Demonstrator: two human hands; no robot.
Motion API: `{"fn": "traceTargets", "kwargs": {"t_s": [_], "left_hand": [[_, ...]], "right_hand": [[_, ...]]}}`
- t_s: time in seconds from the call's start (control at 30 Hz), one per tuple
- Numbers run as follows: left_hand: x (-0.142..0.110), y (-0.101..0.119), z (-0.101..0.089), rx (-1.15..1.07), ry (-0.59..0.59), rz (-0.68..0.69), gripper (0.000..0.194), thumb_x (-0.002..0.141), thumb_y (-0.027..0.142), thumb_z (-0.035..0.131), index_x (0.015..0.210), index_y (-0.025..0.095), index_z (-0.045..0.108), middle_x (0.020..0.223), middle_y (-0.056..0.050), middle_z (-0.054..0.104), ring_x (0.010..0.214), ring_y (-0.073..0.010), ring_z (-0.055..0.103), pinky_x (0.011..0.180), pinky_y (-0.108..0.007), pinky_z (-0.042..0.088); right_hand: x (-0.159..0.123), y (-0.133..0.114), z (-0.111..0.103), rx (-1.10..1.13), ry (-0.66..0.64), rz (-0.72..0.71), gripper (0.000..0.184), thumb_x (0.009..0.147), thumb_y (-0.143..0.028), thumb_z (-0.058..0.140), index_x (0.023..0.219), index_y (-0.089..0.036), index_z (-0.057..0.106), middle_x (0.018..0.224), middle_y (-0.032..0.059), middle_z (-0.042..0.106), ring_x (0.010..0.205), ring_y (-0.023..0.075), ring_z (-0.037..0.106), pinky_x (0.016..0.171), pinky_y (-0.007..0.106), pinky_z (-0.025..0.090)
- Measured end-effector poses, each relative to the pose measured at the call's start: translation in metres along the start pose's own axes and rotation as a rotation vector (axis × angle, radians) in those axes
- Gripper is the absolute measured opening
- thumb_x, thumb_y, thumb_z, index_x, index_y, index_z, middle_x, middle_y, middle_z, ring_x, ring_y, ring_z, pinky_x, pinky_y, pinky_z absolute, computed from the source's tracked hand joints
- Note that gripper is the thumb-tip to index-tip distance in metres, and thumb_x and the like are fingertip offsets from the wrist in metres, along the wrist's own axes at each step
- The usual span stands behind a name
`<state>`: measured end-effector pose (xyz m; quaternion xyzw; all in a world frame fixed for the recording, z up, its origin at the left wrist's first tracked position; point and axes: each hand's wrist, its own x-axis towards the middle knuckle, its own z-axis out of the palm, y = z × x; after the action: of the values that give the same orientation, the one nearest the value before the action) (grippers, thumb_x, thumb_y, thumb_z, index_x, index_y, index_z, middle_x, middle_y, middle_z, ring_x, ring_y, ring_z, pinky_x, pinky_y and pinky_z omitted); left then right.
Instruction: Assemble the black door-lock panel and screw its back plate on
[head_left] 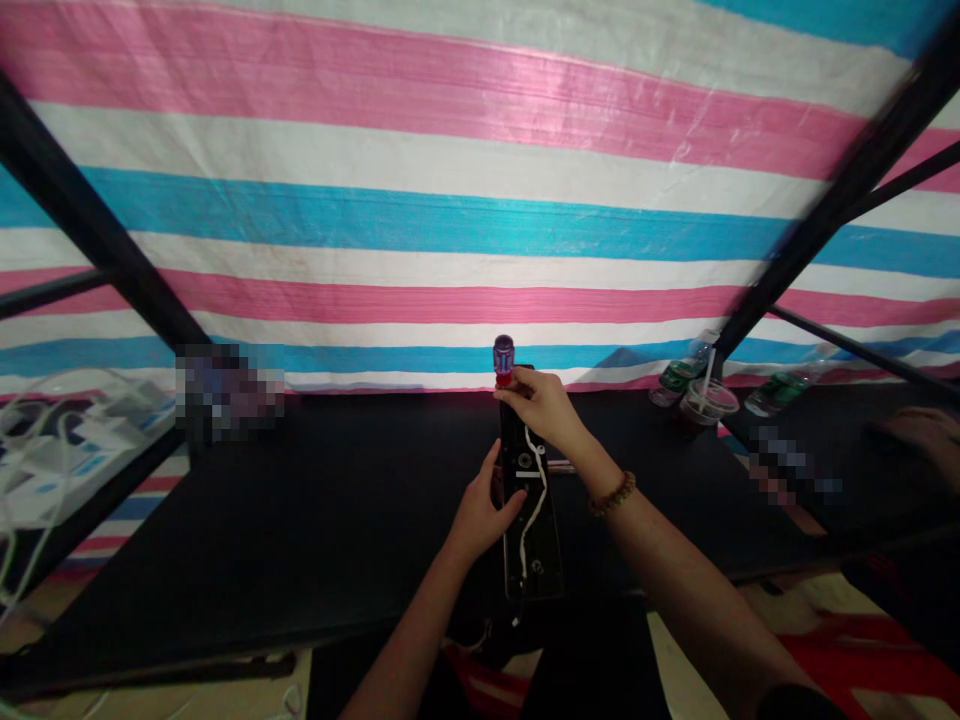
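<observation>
A long black device panel (551, 540) lies lengthwise in front of me, its near end close to the table's front edge. Along it runs a white cable (534, 515), with a few round fittings beside it. My left hand (484, 505) grips the panel's left side, thumb on top and fingers over the edge. At the far end, my right hand (541, 405) is closed around the lower handle of a screwdriver (504, 355) with a purple and red handle. The screwdriver stands upright; its tip is hidden behind my fingers.
On the black table (337, 500), plastic bottles (671, 382) and a clear cup with a straw (709, 402) stand at the back right. White power strips and cables (90, 440) lie left. Another person's hand (919, 435) is far right. A striped tarp (420, 220) hangs behind.
</observation>
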<state>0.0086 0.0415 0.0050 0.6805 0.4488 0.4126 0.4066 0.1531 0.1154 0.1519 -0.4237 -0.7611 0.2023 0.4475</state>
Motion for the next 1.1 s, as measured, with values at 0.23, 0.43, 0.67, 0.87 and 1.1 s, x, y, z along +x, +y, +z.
{"fn": "traceTargets", "kwargs": {"t_s": [0.23, 0.43, 0.67, 0.87, 1.1], "left_hand": [[0.005, -0.003, 0.004, -0.002, 0.094, -0.021, 0.078, 0.088, 0.045, 0.062, 0.155, 0.021, 0.03, 0.102, -0.005, 0.07, 0.078, -0.018, 0.067, 0.076, -0.034, 0.054], [0.058, 0.011, -0.005, 0.065, 0.308, 0.046, 0.048, 0.096, 0.033, 0.05, 0.142, 0.019, 0.05, 0.127, -0.013, 0.068, 0.097, -0.0203, 0.07, 0.088, -0.036, 0.055], [0.092, 0.027, -0.016, 0.226, 0.239, 0.173, 0.021, 0.092, 0.025, 0.058, 0.104, 0.018, 0.074, 0.107, -0.009, 0.076, 0.099, -0.0238, 0.069, 0.092, -0.036, 0.052], [0.091, 0.023, -0.017, 0.266, 0.248, 0.183, 0.018, 0.092, 0.026, 0.062, 0.099, 0.017, 0.075, 0.098, -0.008, 0.077, 0.089, -0.0222, 0.07, 0.086, -0.034, 0.053], [0.095, 0.018, -0.021, 0.28, 0.24, 0.201, 0.014, 0.087, 0.02, 0.068, 0.099, 0.017, 0.077, 0.099, -0.009, 0.078, 0.086, -0.0199, 0.071, 0.086, -0.034, 0.055]], "right_hand": [[-0.005, 0.009, 0.014, -0.008, 0.055, -0.035, 0.013, 0.094, -0.026, 0.055, 0.088, -0.021, 0.065, 0.09, 0.0037, 0.068, 0.08, 0.0173, 0.062, 0.075, 0.03, 0.05], [-0.008, 0.013, 0.015, 0.09, 0.176, 0.035, 0.012, 0.086, -0.031, 0.066, 0.084, -0.02, 0.07, 0.083, 0.0035, 0.07, 0.076, 0.0186, 0.065, 0.072, 0.03, 0.053], [-0.012, 0.014, 0.018, 0.236, 0.104, 0.046, 0.024, 0.09, -0.032, 0.058, 0.105, -0.019, 0.071, 0.095, 0.0068, 0.074, 0.085, 0.0203, 0.07, 0.075, 0.033, 0.057], [-0.016, 0.014, 0.021, 0.103, 0.254, 0.064, 0.018, 0.083, -0.036, 0.068, 0.084, -0.019, 0.072, 0.082, 0.0051, 0.073, 0.074, 0.0206, 0.068, 0.069, 0.032, 0.055], [-0.016, 0.02, 0.017, 0.137, 0.148, 0.062, 0.02, 0.091, -0.029, 0.054, 0.103, -0.022, 0.068, 0.092, 0.0059, 0.076, 0.083, 0.0227, 0.074, 0.077, 0.036, 0.06]]}}
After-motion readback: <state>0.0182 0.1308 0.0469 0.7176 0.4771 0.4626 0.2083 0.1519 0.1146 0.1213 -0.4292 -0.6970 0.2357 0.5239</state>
